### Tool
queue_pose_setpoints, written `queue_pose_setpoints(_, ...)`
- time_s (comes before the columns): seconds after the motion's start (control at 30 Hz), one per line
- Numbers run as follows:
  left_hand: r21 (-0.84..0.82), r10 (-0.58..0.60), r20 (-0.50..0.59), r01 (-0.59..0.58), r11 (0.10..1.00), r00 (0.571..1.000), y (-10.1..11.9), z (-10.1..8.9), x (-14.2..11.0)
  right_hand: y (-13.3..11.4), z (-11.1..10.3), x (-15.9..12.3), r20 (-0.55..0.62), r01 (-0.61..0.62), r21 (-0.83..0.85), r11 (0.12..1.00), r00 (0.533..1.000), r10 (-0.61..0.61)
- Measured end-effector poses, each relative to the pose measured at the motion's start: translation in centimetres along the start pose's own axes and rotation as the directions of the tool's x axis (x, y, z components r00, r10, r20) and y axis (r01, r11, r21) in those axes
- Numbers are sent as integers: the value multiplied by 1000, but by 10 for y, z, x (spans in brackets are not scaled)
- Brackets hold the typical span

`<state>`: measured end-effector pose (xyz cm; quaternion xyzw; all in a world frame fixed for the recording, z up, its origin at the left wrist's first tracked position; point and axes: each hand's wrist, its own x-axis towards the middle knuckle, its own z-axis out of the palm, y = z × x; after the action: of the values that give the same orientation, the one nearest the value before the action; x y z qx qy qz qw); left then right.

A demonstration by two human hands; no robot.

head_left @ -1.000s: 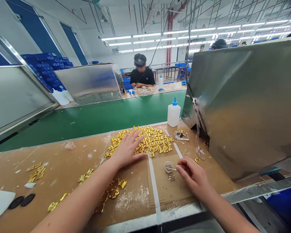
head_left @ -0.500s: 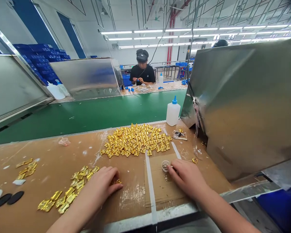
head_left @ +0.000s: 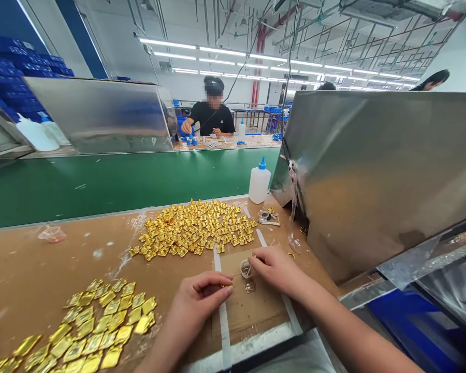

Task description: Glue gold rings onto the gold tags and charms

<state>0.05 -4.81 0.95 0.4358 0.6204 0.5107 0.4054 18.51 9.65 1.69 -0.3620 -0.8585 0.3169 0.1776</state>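
My left hand (head_left: 202, 303) is pinched at the near left edge of a cardboard sheet (head_left: 233, 316). A glint of gold shows at its fingertips, from a small gold piece mostly hidden by the fingers. My right hand (head_left: 275, 268) is closed in a pinch at the rim of a small clear cup (head_left: 246, 274) on the cardboard; what its fingers hold is too small to make out. Just below the cup lies a clear wet-looking patch (head_left: 249, 286). Flat gold pieces (head_left: 101, 324) are spread at the left, and a heap of smaller-looking gold pieces (head_left: 196, 228) covers the table's middle.
A white bottle with a blue cap (head_left: 259, 185) stands behind the heap, beside a metal panel (head_left: 388, 181). A small tub with dark contents (head_left: 264, 216) sits nearby. Beyond runs a green belt (head_left: 120, 181), with a person (head_left: 213, 114) working across it.
My left hand has moved right from the gold pieces to the cardboard, fingertips now pinched. My right hand stays at the cup. The view has swung, and the person opposite has spread their hands apart.
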Motion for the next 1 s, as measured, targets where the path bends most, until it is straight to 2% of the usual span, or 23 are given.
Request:
queue_pose_setpoints(0.17, -88, -46, 13, 47, 995, 999, -22, 14, -7, 14, 20, -21, -147, -61, 292, 954, 983, 108)
queue_pose_setpoints(0.27, -134, -74, 15, 75, 988, 997, -27, 18, -12, 14, 32, -39, -155, -77, 412, 908, 976, 154)
queue_pose_setpoints(0.37, -137, -84, 8, 84, 987, 996, -28, 22, -15, 9, 38, -51, -141, -34, 489, 872, 983, 118)
queue_pose_setpoints(0.6, -82, -63, 28, 66, 994, 998, -33, 25, -18, -1, 39, -54, -59, 60, 370, 927, 997, -41)
queue_pose_setpoints(0.73, -57, -36, 35, 38, 998, 999, -33, 26, -19, -2, 39, -53, -46, 85, 301, 950, 996, -75)
queue_pose_setpoints(1.0, -34, 9, 29, -8, 999, 1000, -33, 26, -20, 0, 41, -52, -32, 89, 265, 960, 996, -83)
